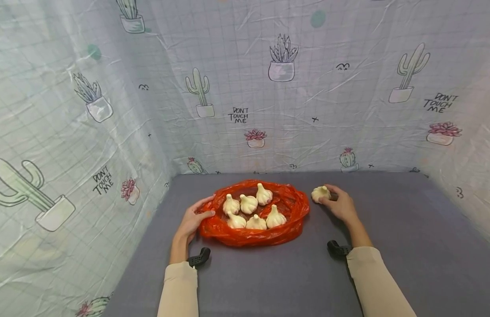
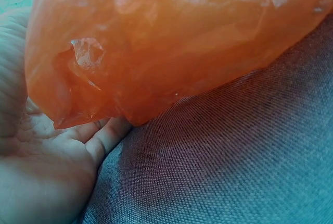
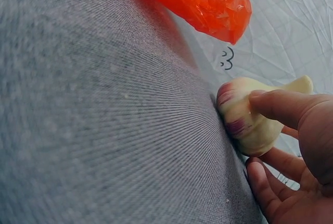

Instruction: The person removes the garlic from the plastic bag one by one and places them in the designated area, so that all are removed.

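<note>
A red plastic bag lies spread with its mouth up, its rim rolled outward. Inside stand several garlic bulbs, pale with purple-tinged bases. At the bag's left end my left hand holds the rim, thumb over the edge; in the left wrist view, fingers reach beneath the plastic. To the right of the bag, my right hand pinches a single garlic bulb between thumb and fingers. The right wrist view shows this bulb right at the table surface, its stem pointing away from the cloth.
Grey cloth covers the table. A sheet printed with cacti hangs behind it and along both sides. Each wrist carries a black camera mount, the left one and the right one, close above the table.
</note>
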Available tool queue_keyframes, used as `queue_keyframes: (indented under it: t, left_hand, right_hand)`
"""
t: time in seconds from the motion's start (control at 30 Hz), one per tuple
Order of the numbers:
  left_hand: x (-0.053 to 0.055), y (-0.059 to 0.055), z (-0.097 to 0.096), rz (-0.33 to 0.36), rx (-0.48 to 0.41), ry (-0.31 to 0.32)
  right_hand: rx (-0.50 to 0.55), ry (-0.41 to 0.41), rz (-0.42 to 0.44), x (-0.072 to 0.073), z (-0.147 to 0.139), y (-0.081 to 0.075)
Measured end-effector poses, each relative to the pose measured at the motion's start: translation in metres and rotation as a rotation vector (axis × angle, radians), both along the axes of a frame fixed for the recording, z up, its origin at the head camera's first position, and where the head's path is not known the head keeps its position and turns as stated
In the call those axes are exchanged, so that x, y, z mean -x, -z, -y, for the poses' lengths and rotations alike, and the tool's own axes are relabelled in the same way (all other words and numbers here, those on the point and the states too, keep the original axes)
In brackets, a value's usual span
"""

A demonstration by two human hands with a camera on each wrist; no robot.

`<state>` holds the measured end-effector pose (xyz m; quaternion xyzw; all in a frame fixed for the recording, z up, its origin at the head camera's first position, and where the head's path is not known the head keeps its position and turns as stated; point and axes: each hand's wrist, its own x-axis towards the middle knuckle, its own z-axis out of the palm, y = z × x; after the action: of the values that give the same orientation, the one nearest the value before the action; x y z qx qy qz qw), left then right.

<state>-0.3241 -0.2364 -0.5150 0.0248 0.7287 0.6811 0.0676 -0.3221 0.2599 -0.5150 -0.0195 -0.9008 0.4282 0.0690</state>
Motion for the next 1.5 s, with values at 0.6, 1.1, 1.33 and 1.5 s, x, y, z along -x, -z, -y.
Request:
queue_keyframes:
  t: [0.6, 1.1, 1.33, 1.5]
  left_hand:
    - [0.0, 0.001, -0.003, 0.005, 0.005, -0.001]
    - [0.002, 0.0, -0.002, -0.007, -0.014, -0.002]
    - [0.001, 0.001, -0.001, -0.01, -0.013, 0.005]
    - [0.001, 0.002, 0.0, -0.014, -0.01, 0.018]
  right_hand:
    - [0.062, -0.083, 0.053, -0.003, -0.007, -0.02]
    - [0.057, -0.13, -0.105, -0.019, 0.019, -0.081]
    - [0.132, -0.293, -0.113, -0.019, 0.056, -0.078]
    - [0.129, -0.393, -0.087, -0.018, 0.079, -0.068]
